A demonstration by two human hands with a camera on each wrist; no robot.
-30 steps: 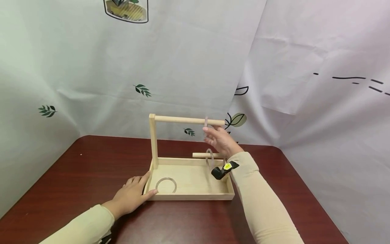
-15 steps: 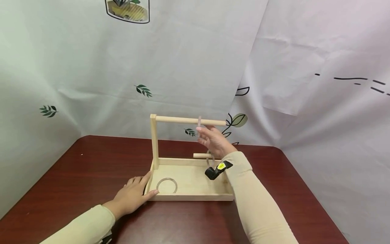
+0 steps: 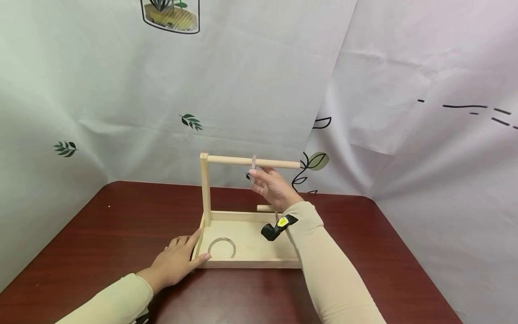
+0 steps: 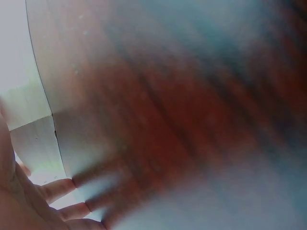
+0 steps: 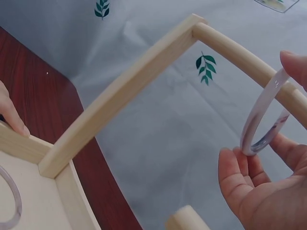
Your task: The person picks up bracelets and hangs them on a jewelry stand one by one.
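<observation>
A pale translucent bangle (image 3: 253,163) hangs round the upper dowel (image 3: 279,164) of a wooden stand, roughly midway along it. My right hand (image 3: 277,189) grips this bangle; in the right wrist view its thumb is at the bangle's upper part and the fingertips touch its lower edge. The left hand (image 3: 174,260) rests on the left front corner of the stand's tray (image 3: 251,264), fingers extended along the side wall and thumb over the front wall. Another bangle (image 3: 222,239) lies in the tray near that thumb.
A short lower dowel (image 3: 265,208) points left behind my right wrist, with part of a further bangle (image 3: 277,216) on it. One upright post (image 3: 205,193) carries the upper dowel at the left. White printed cloth surrounds the dark red table (image 3: 226,297).
My right hand has slid the bangle leftward along the upper dowel, from near its free end to about the middle. The left hand keeps its place on the tray corner.
</observation>
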